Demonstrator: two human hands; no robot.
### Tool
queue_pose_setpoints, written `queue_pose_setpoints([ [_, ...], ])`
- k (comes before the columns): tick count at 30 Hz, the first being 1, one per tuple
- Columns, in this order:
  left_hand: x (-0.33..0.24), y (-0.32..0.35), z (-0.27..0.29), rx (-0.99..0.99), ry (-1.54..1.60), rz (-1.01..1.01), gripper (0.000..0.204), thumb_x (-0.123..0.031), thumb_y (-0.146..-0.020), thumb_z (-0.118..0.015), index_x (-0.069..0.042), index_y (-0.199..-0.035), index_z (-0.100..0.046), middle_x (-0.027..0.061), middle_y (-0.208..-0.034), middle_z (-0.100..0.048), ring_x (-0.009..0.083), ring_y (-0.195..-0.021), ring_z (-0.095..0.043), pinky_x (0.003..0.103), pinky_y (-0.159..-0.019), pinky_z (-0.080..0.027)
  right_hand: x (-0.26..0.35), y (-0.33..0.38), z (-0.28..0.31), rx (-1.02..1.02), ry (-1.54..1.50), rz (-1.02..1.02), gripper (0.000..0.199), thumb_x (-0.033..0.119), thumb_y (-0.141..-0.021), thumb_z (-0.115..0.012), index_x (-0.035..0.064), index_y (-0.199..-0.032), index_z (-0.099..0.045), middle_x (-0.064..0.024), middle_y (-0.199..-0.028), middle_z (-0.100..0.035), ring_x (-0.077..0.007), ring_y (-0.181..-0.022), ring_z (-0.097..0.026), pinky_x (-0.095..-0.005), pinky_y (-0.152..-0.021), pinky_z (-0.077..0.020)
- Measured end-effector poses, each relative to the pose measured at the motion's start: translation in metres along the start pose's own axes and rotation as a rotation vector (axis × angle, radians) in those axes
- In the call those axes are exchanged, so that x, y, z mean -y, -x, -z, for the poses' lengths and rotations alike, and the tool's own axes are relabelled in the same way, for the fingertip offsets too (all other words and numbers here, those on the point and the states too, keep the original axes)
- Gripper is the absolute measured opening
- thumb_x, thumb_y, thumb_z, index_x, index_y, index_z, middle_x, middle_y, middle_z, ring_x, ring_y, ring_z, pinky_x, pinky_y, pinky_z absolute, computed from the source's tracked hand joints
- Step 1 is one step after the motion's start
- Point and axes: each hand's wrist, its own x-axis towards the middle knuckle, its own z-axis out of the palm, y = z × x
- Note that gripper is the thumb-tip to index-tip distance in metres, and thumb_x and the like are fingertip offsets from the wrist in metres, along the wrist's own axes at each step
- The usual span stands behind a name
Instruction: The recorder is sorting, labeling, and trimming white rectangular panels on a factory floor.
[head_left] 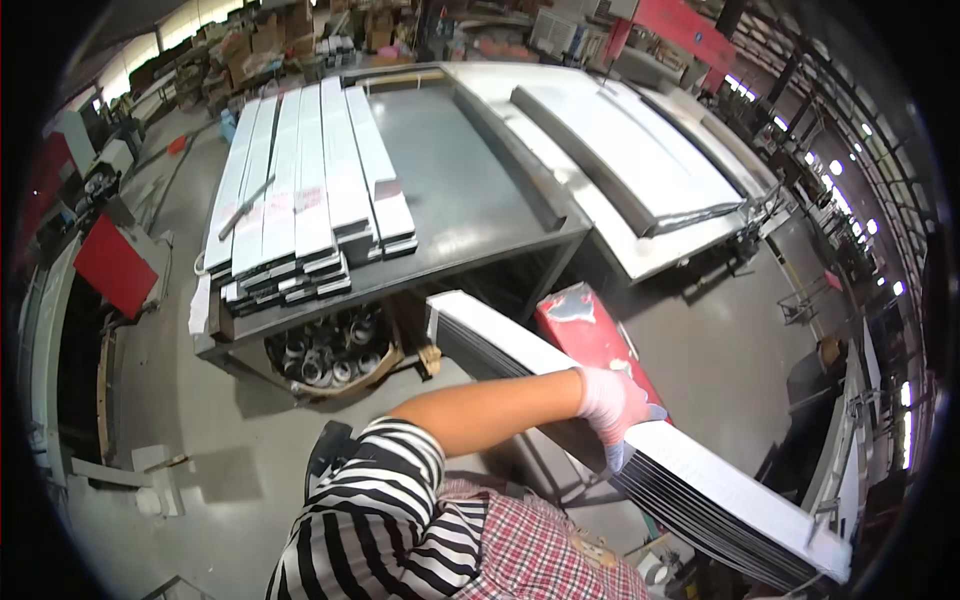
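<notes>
My left hand [615, 408], in a pink-and-white glove with grey-blue fingertips, reaches across my body to the right. Its fingers wrap over the top and near side of a stack of long white metal panels [715, 475], around the middle of its length. The stack slants from the table's front edge to the lower right, and many thin layers show along its side. Just beyond the hand stands a red box-like piece [590, 325] with a torn pale patch. My right hand is out of sight.
A metal table [440, 160] ahead bears several rows of white strips [300, 180]. Right of it, a pale table [625, 240] carries large white panels [640, 150]. Below the left table sits a bin of round metal parts [330, 360]. A red panel [115, 270] stands at left.
</notes>
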Motion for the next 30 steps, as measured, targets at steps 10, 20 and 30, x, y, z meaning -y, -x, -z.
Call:
queue_pose_setpoints([
  [10, 0.1, 0.034, 0.111, 0.304, -0.663, 0.257, 0.078, -0.043, -0.072, -0.081, -0.019, -0.139, -0.051, 0.0129, -0.119, -0.063, 0.0301, -0.114, -0.06, 0.049, -0.107, -0.039, -0.209, 0.113, 0.043, 0.17, 0.162, -1.101, 0.051, 0.036, -0.094, -0.061, 0.0013, -0.13, -0.053, -0.0167, -0.111, -0.064, -0.0267, -0.096, -0.061, -0.0367, -0.086, -0.0483],
  [20, 0.142, 0.106, 0.136, -0.452, -0.892, -0.21, 0.075, -0.01, -0.07, -0.068, -0.028, -0.139, -0.046, 0.0101, -0.119, -0.058, 0.0293, -0.12, -0.056, 0.063, -0.11, -0.032, -0.313, 0.044, -0.307, 1.374, 0.268, -0.58, 0.114, 0.043, -0.06, -0.09, -0.0045, -0.147, -0.033, -0.0241, -0.14, -0.05, -0.0341, -0.132, -0.047, -0.0414, -0.112, -0.0354],
  [30, 0.21, 0.21, 0.109, -0.98, -0.448, -0.711, 0.051, -0.027, -0.085, -0.07, -0.019, -0.133, -0.055, 0.0111, -0.138, -0.053, 0.0298, -0.116, -0.059, 0.054, -0.096, -0.047, -0.387, 0.144, -0.381, 1.069, 0.768, -0.415, 0.113, 0.041, -0.053, -0.091, 0.0042, -0.145, -0.035, -0.0222, -0.132, -0.055, -0.0354, -0.125, -0.053, -0.0417, -0.109, -0.0399],
])
